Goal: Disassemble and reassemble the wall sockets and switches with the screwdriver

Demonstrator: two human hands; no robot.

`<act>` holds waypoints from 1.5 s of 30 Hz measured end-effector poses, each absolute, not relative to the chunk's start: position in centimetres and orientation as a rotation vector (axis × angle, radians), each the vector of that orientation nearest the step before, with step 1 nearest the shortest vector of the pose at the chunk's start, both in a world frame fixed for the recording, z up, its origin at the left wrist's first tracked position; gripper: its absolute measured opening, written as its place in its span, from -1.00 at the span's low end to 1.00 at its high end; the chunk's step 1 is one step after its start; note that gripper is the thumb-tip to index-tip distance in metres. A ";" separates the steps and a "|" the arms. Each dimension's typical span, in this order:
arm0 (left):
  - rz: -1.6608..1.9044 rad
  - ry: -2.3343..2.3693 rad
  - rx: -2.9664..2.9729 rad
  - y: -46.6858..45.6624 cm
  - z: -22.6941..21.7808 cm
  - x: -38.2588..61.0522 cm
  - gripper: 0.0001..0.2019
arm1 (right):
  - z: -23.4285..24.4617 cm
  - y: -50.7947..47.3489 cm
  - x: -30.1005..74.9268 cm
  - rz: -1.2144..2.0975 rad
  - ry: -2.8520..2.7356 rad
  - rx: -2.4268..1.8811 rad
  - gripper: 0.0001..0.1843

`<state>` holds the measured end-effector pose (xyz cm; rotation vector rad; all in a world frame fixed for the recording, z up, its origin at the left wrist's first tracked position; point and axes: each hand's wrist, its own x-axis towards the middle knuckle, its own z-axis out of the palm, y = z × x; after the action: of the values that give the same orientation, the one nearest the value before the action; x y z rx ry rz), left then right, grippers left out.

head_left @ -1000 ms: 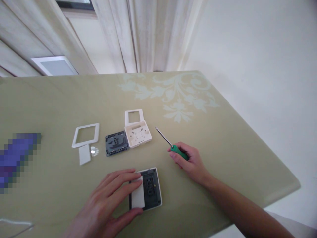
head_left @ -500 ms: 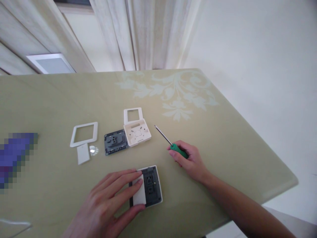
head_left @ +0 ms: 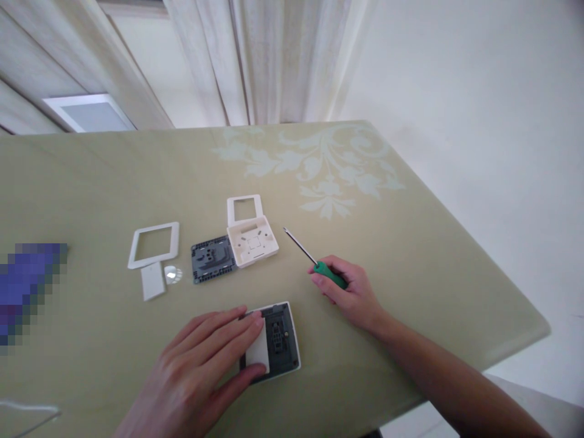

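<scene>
Under my left hand (head_left: 201,359) lies a light switch (head_left: 287,359) with a dark grey inside and a white rim. Its white rocker plate (head_left: 258,353) covers the left half, held between my thumb at the near edge and my fingers on top. The switch's right half is bare and shows a small screw. My right hand (head_left: 349,292) is closed round the green handle of a screwdriver (head_left: 331,275), whose metal shaft points up and left, away from the switch.
Beyond the switch lie a dark grey switch base (head_left: 212,258), a white back box (head_left: 253,241) and a small white frame (head_left: 244,199). Farther left are a larger white frame (head_left: 174,243) and a white plate (head_left: 153,281). A blurred purple thing (head_left: 27,280) is at the left edge.
My left fingers have shifted slightly on the rocker plate, and the thumb has moved up a little against its near edge. My right hand and the screwdriver stay almost still.
</scene>
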<state>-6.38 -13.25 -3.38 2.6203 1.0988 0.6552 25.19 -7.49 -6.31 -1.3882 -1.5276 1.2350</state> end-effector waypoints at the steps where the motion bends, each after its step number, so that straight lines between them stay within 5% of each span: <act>1: 0.656 1.099 2.618 -13.3 -3.5 -6.4 -0.59 | -6.3 -7.5 25.2 1.240 -1.525 -1.387 -0.65; 39: 0.558 1.249 2.404 -14.0 -5.3 -7.2 -0.57 | -6.7 -7.6 25.2 1.261 -1.517 -1.355 -0.62; 45: 0.451 1.936 2.493 -11.9 -6.0 -12.6 -0.53 | -6.8 -7.7 25.4 1.258 -1.504 -1.337 -0.60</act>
<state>-12.58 -11.94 -5.97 2.4929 1.9363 0.4505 25.38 -7.66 -6.75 -1.3370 -1.5035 1.2575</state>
